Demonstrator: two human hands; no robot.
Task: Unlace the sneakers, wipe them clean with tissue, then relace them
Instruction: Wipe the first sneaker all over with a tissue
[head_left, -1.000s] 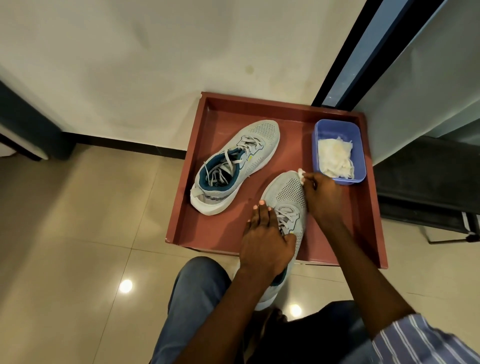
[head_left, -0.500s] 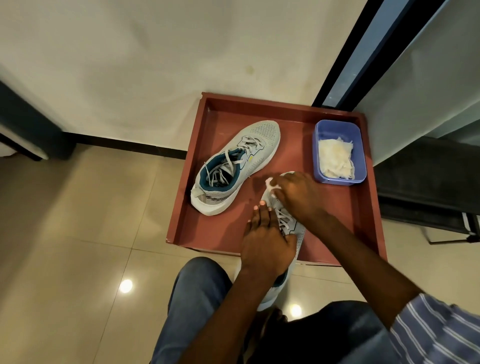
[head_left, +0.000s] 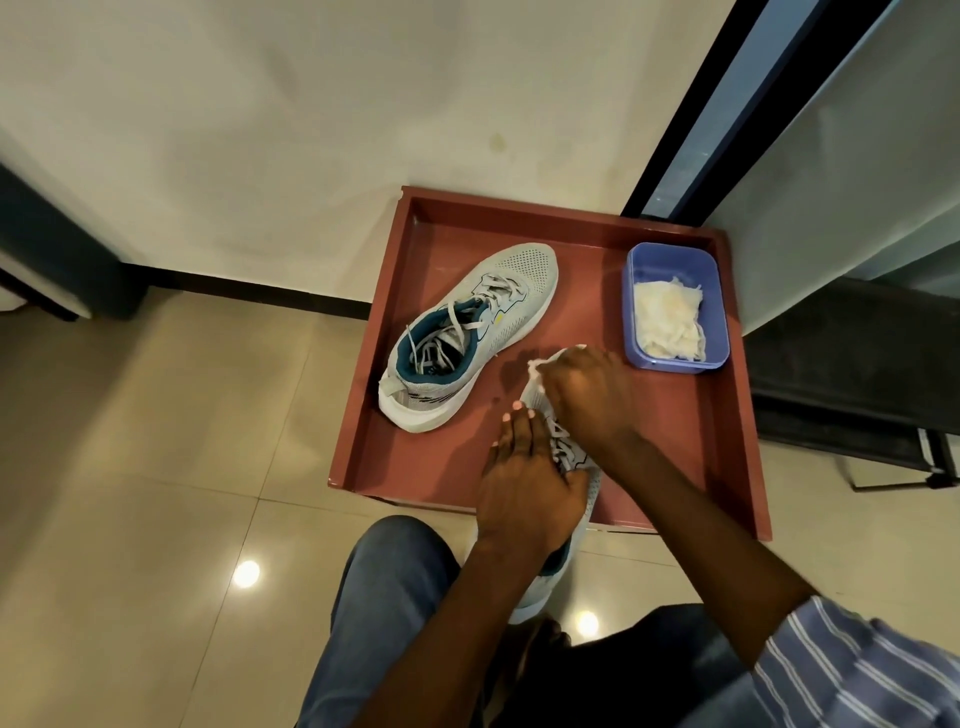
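- My right hand (head_left: 587, 395) is grasping a white tissue (head_left: 537, 370) and has slid it from the right side of the near sneaker's (head_left: 571, 499) toe over to the left side.
- My left hand (head_left: 524, 488) is still holding that sneaker, low in the middle of the frame.
- So I am wiping now; the laces still look threaded.
- The other sneaker (head_left: 467, 332) is waiting in the red tray (head_left: 737, 415).
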